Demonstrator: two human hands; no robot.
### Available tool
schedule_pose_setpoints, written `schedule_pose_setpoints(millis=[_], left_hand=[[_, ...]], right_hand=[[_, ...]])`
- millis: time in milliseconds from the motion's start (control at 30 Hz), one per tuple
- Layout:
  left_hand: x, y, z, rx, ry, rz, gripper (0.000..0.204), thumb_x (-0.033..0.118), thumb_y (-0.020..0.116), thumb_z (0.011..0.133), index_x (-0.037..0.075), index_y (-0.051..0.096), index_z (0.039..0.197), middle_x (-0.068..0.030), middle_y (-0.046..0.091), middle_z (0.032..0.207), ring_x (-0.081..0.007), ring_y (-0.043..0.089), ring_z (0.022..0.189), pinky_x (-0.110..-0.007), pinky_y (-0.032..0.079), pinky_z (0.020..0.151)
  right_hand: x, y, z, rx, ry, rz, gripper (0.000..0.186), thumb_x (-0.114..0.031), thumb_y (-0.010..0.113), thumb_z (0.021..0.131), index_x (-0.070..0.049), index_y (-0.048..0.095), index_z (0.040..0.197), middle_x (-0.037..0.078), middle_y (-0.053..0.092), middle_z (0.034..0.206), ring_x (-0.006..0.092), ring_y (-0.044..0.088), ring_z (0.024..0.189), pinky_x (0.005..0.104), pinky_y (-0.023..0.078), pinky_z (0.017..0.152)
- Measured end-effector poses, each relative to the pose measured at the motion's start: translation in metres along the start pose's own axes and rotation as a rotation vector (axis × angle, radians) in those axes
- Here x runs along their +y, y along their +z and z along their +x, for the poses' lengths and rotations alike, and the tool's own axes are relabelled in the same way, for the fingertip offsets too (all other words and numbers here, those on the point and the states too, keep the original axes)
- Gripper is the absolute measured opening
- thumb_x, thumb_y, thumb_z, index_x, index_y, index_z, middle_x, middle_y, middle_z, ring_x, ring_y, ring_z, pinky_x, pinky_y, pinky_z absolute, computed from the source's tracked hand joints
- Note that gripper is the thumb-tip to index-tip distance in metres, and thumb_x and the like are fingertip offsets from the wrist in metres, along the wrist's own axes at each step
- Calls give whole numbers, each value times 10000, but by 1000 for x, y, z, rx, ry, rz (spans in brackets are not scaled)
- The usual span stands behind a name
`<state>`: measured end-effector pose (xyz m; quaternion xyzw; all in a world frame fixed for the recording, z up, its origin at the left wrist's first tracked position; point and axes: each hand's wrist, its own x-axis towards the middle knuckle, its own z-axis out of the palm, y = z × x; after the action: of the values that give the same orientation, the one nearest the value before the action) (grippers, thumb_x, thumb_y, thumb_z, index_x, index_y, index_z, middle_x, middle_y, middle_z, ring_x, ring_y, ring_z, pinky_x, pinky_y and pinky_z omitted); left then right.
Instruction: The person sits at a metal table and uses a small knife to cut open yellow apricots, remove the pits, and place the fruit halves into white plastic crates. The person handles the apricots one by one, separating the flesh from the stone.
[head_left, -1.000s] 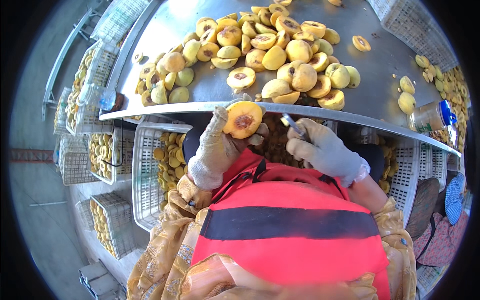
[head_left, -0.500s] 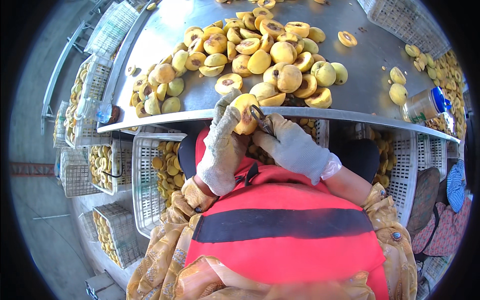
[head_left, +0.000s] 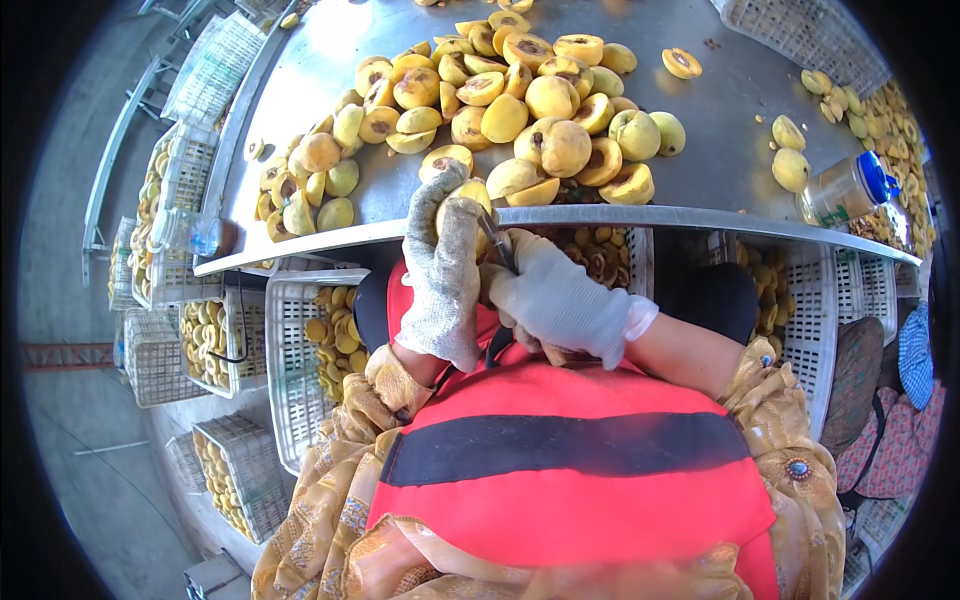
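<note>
My left hand (head_left: 443, 275), in a pale work glove, is closed around a yellow peach half (head_left: 478, 192) near the table's front edge. Glove fingers cover most of that fruit. My right hand (head_left: 560, 292), gloved too, grips a small dark metal pitting tool (head_left: 496, 238), whose working end is against the peach at its right side. Whether the tip is inside the flesh is hidden. Just beyond my hands lies a pile of yellow peaches (head_left: 504, 118), many of them halved with brown hollows and some seemingly whole.
The metal table (head_left: 720, 130) has a raised front rim. A blue-lidded clear jar (head_left: 838, 192) stands at right, near more peaches. White crates of peach halves flank my lap, including one crate (head_left: 290, 375) at left. Another crate (head_left: 810, 40) sits at the far right.
My left hand has turned, so the peach's cut face no longer shows. My right hand has dropped slightly and moved left, still with the tool. The view has shifted a little.
</note>
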<state>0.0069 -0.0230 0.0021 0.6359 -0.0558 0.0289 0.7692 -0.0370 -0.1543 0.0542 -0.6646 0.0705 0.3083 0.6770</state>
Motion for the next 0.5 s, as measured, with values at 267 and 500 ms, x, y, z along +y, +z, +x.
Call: schedule_pose_setpoints(millis=[267, 500], left_hand=[[-1, -1, -5, -51, 48, -288, 520, 343, 610, 923, 50, 447, 1320, -146, 508, 1296, -239, 525, 1167, -368, 437, 987], [8, 8, -14, -66, 250, -239, 558, 354, 589, 932, 47, 400, 1358, -166, 494, 1317, -269, 531, 1164, -398, 444, 986]], right_hand=[[26, 0, 18, 318, -478, -454, 387, -185, 563, 874, 35, 484, 1182, 280, 633, 845, 430, 633, 794, 492, 503, 713], [27, 6, 16, 286, -577, -280, 325, -156, 560, 890, 44, 492, 1137, 230, 634, 825, 354, 633, 757, 443, 499, 721]])
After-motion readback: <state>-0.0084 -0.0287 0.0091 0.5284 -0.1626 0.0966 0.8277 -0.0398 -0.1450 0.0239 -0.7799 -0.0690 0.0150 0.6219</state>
